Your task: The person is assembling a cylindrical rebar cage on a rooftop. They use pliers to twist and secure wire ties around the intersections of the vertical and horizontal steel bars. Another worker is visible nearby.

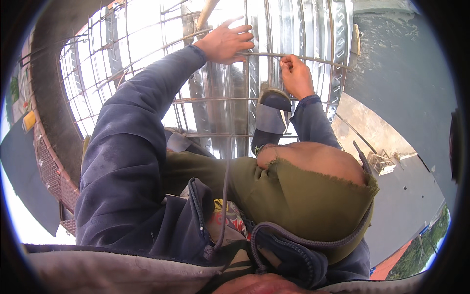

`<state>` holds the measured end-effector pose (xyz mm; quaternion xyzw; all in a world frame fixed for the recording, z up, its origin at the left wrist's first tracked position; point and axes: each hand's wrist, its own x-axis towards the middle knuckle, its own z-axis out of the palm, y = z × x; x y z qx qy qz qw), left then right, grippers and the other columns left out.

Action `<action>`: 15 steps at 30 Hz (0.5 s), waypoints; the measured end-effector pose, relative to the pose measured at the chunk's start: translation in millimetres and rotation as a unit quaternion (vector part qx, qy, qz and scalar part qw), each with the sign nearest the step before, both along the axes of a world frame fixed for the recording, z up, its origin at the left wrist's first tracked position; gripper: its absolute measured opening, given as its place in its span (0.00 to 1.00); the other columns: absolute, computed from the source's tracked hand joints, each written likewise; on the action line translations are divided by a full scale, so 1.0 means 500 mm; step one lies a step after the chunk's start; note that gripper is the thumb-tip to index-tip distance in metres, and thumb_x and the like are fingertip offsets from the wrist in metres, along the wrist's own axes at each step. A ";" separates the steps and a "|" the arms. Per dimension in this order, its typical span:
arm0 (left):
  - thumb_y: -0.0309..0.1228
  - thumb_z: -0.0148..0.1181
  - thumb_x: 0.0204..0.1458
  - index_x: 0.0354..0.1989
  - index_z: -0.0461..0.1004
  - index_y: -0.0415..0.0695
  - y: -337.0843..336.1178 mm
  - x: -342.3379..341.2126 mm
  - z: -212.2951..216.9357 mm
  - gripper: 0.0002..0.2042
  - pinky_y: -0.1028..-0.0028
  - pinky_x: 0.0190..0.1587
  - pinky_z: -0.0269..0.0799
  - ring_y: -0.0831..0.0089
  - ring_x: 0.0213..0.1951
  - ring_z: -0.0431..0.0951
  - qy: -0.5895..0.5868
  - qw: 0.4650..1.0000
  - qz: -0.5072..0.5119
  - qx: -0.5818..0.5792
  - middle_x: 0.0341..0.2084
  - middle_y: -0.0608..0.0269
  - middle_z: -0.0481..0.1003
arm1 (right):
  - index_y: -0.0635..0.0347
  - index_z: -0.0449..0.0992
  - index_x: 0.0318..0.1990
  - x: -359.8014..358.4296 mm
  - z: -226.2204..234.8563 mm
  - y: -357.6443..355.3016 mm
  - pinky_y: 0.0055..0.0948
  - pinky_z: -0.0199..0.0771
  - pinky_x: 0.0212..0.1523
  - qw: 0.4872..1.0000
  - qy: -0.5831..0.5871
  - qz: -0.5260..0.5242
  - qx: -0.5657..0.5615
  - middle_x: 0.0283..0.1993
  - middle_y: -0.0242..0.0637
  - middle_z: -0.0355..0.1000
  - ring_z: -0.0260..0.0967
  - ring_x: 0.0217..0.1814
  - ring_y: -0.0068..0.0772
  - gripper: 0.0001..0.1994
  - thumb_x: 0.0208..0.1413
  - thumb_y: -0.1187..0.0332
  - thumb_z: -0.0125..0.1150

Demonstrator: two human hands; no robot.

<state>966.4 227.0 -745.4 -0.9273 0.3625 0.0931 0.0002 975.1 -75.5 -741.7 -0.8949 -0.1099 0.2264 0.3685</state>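
A grid of thin steel rebar (pixel 313 59) lies over shiny corrugated metal decking (pixel 223 83). Fingers spread, my left hand (pixel 227 43) rests at a cross bar, its thumb close along that bar. To the right, my right hand (pixel 296 78) is closed, thumb and forefinger pinched on the same bar; whether a small tie is also between them is hidden. My sandalled foot (pixel 274 105) stands on the decking just below the hands. A pale wooden piece (pixel 206 14) slants beyond my left hand.
Grey flat roofing (pixel 401 63) extends on the right beyond the decking's edge. A small wooden frame (pixel 381 163) sits on the lower surface at right. Brown roof tiles (pixel 51 166) and a concrete strip (pixel 51 83) run along the left. Strong glare whitens the upper left grid.
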 end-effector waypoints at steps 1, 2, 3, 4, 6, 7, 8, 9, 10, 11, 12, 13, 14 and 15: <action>0.56 0.55 0.67 0.58 0.71 0.59 -0.001 0.001 0.000 0.21 0.39 0.81 0.37 0.61 0.74 0.63 0.002 1.000 0.000 -0.001 0.59 0.64 0.73 | 0.63 0.80 0.45 0.000 0.001 0.000 0.35 0.79 0.42 1.000 0.001 -0.002 0.000 0.36 0.41 0.81 0.79 0.36 0.37 0.08 0.67 0.67 0.63; 0.56 0.55 0.66 0.59 0.71 0.59 -0.001 0.003 0.000 0.21 0.39 0.81 0.37 0.61 0.74 0.62 0.004 1.000 0.000 -0.002 0.60 0.64 0.72 | 0.63 0.80 0.45 -0.001 0.003 0.000 0.35 0.79 0.42 1.000 0.003 -0.003 0.001 0.35 0.41 0.80 0.79 0.36 0.37 0.08 0.66 0.67 0.63; 0.55 0.55 0.66 0.60 0.71 0.59 0.002 0.004 0.001 0.21 0.39 0.81 0.36 0.61 0.74 0.62 0.006 1.000 0.001 -0.002 0.61 0.64 0.72 | 0.63 0.80 0.44 -0.005 0.006 0.001 0.37 0.78 0.43 1.000 0.005 -0.011 0.003 0.35 0.42 0.80 0.79 0.37 0.40 0.08 0.66 0.68 0.63; 0.54 0.55 0.66 0.61 0.70 0.58 0.007 0.001 0.003 0.21 0.38 0.80 0.37 0.60 0.74 0.62 0.003 1.000 0.002 -0.002 0.61 0.63 0.72 | 0.62 0.80 0.43 -0.011 0.010 0.002 0.39 0.78 0.43 1.000 0.007 -0.017 0.005 0.36 0.43 0.80 0.79 0.38 0.43 0.07 0.66 0.68 0.62; 0.52 0.56 0.65 0.64 0.70 0.58 0.008 -0.003 0.022 0.23 0.37 0.80 0.38 0.60 0.74 0.62 -0.001 1.000 0.000 -0.006 0.61 0.62 0.73 | 0.62 0.79 0.43 -0.010 0.005 0.009 0.42 0.77 0.43 1.000 0.004 -0.025 0.009 0.35 0.44 0.79 0.79 0.39 0.45 0.07 0.65 0.68 0.62; 0.51 0.57 0.63 0.65 0.70 0.58 0.004 -0.003 0.030 0.24 0.37 0.79 0.38 0.60 0.74 0.62 0.013 0.999 0.026 -0.032 0.61 0.61 0.74 | 0.62 0.79 0.43 -0.010 0.005 0.010 0.42 0.77 0.43 1.000 -0.001 -0.022 0.007 0.35 0.43 0.79 0.78 0.39 0.45 0.07 0.65 0.68 0.62; 0.51 0.58 0.62 0.66 0.69 0.58 -0.001 -0.002 0.038 0.26 0.36 0.79 0.39 0.60 0.75 0.62 0.028 0.996 0.053 -0.058 0.60 0.60 0.75 | 0.62 0.79 0.42 -0.012 0.004 0.009 0.42 0.76 0.43 1.000 -0.006 -0.020 0.005 0.35 0.43 0.79 0.78 0.38 0.45 0.07 0.65 0.68 0.63; 0.50 0.58 0.61 0.68 0.69 0.58 -0.001 -0.002 0.043 0.27 0.36 0.78 0.39 0.60 0.75 0.63 0.041 0.992 0.084 -0.080 0.59 0.59 0.76 | 0.63 0.78 0.42 -0.011 0.003 0.011 0.42 0.76 0.43 1.000 -0.002 -0.019 0.011 0.35 0.43 0.78 0.78 0.38 0.45 0.07 0.64 0.68 0.63; 0.50 0.60 0.62 0.67 0.71 0.57 -0.017 -0.004 0.027 0.26 0.38 0.74 0.48 0.62 0.69 0.69 -0.004 0.984 0.119 -0.131 0.53 0.59 0.79 | 0.63 0.78 0.42 -0.010 0.000 0.012 0.42 0.76 0.42 1.000 0.002 -0.019 0.016 0.35 0.43 0.78 0.77 0.38 0.45 0.07 0.64 0.68 0.63; 0.50 0.60 0.63 0.65 0.73 0.57 -0.037 -0.003 0.019 0.24 0.39 0.72 0.50 0.63 0.67 0.71 0.003 0.982 0.144 -0.123 0.52 0.61 0.80 | 0.63 0.78 0.42 -0.010 -0.002 0.011 0.42 0.76 0.42 1.000 0.005 -0.018 0.020 0.35 0.43 0.78 0.77 0.38 0.45 0.07 0.64 0.68 0.63; 0.49 0.61 0.64 0.64 0.75 0.57 -0.068 0.007 0.022 0.23 0.41 0.70 0.52 0.63 0.64 0.72 0.009 0.980 0.161 -0.117 0.51 0.63 0.80 | 0.63 0.78 0.41 -0.009 -0.002 0.003 0.42 0.76 0.42 1.000 -0.003 -0.017 0.012 0.35 0.43 0.78 0.77 0.38 0.46 0.07 0.64 0.68 0.63; 0.49 0.61 0.64 0.63 0.76 0.56 -0.089 0.013 0.028 0.21 0.42 0.69 0.54 0.64 0.61 0.74 0.015 0.977 0.181 -0.109 0.49 0.64 0.81 | 0.63 0.78 0.41 -0.010 -0.003 0.000 0.42 0.76 0.42 1.000 -0.011 -0.014 0.007 0.35 0.44 0.78 0.77 0.38 0.46 0.07 0.64 0.68 0.63; 0.47 0.64 0.64 0.55 0.82 0.55 -0.106 0.014 0.031 0.16 0.46 0.64 0.58 0.69 0.55 0.75 -0.003 0.975 0.181 -0.126 0.45 0.70 0.81 | 0.63 0.78 0.41 -0.009 -0.002 -0.002 0.42 0.76 0.42 1.000 -0.019 -0.011 0.000 0.35 0.44 0.78 0.77 0.38 0.46 0.06 0.64 0.68 0.63; 0.46 0.64 0.63 0.53 0.83 0.55 -0.113 0.021 0.034 0.14 0.46 0.64 0.57 0.69 0.55 0.75 0.007 0.978 0.179 -0.111 0.44 0.71 0.82 | 0.63 0.78 0.41 -0.007 0.000 -0.002 0.43 0.75 0.42 1.000 -0.018 -0.013 0.002 0.35 0.44 0.78 0.77 0.38 0.46 0.07 0.64 0.68 0.62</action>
